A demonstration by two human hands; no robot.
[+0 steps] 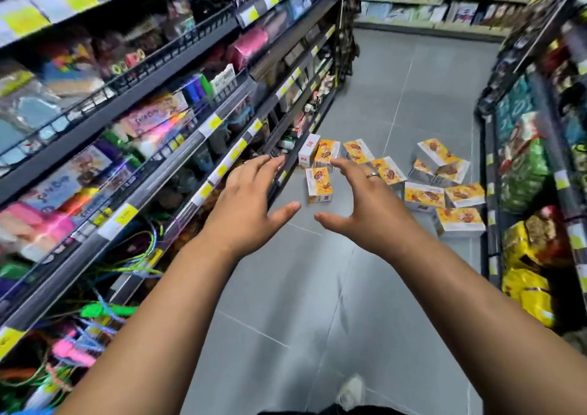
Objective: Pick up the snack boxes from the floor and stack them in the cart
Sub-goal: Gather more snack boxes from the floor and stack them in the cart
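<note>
Several yellow-and-white snack boxes lie scattered on the grey tiled floor ahead, among them one lying flat (319, 185), one standing near the left shelf (326, 154) and a cluster at the right (424, 196). My left hand (254, 197) and my right hand (365, 197) stretch forward side by side above the floor, fingers spread and empty, thumbs pointing at each other. Both hands are well short of the boxes. A ring sits on a finger of my right hand. No cart is in view.
Dark shelving (190, 148) packed with colourful goods lines the left side. Another rack (521, 167) with snack bags stands on the right. The aisle floor (317, 287) runs between them. My shoe (351, 391) shows at the bottom.
</note>
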